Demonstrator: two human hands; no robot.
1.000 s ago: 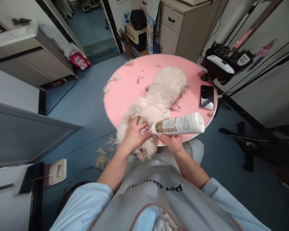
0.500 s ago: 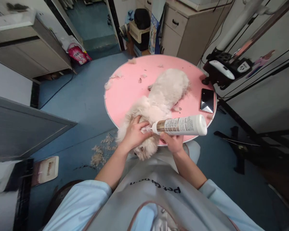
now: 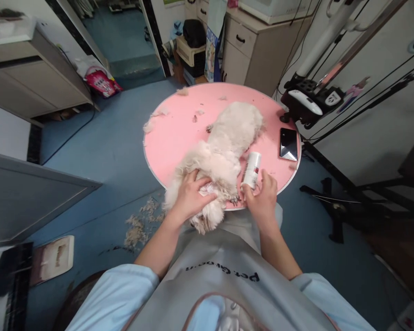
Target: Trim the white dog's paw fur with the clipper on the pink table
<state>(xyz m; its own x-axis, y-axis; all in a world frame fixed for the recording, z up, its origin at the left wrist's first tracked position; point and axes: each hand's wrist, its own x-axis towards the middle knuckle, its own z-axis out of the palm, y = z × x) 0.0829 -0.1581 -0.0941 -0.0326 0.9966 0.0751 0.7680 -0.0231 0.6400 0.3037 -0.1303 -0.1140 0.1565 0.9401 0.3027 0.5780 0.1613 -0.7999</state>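
Observation:
A white curly-haired dog (image 3: 234,131) lies on the round pink table (image 3: 174,133), its head at the edge nearest me. My left hand (image 3: 191,195) grips the dog's ear, folding it back so that pale pink inner skin shows between thumb and fingers. Beside the dog's front paw is a white cylindrical container (image 3: 251,169) with printed text and a red mark. My right hand (image 3: 262,197) is at its near end, thumb and fingers spread apart. The thumb seems to touch the container, without a closed grip.
A phone (image 3: 288,144) lies at the table's right edge. Loose hair tufts (image 3: 162,111) dot the tabletop, and more clippings (image 3: 138,230) lie on the floor. A clipper holder (image 3: 305,101) on a post stands at the right. Cabinets (image 3: 241,46) stand behind.
The white bottle with a bronze label, held at the ear by my right hand, has left the ear. My right hand has moved right and opened beside the white container. The view shifted slightly.

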